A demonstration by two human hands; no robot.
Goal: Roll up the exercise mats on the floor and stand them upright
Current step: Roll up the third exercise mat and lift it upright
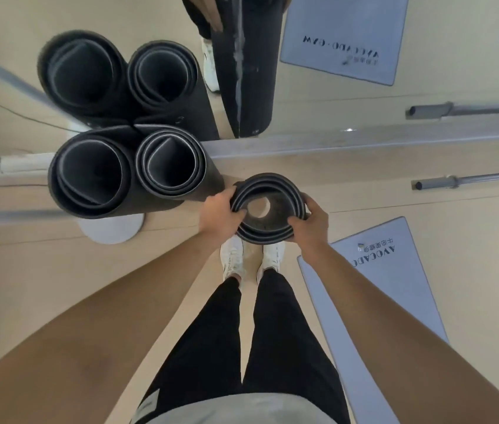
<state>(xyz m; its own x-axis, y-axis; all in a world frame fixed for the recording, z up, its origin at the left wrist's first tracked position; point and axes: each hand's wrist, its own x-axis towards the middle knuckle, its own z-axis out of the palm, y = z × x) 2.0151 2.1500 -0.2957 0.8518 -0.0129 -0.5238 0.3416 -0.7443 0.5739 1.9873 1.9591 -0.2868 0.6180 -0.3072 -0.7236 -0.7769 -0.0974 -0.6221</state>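
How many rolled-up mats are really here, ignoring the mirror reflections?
3. A wide roll and a tighter roll stand together by the mirror; the third roll is held upright between the left hand and right hand. Others may lie off-frame.

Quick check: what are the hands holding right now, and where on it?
Both hands grip the rolled mat at its top rim: left hand on the left side, right hand on the right, each curled over the edge.
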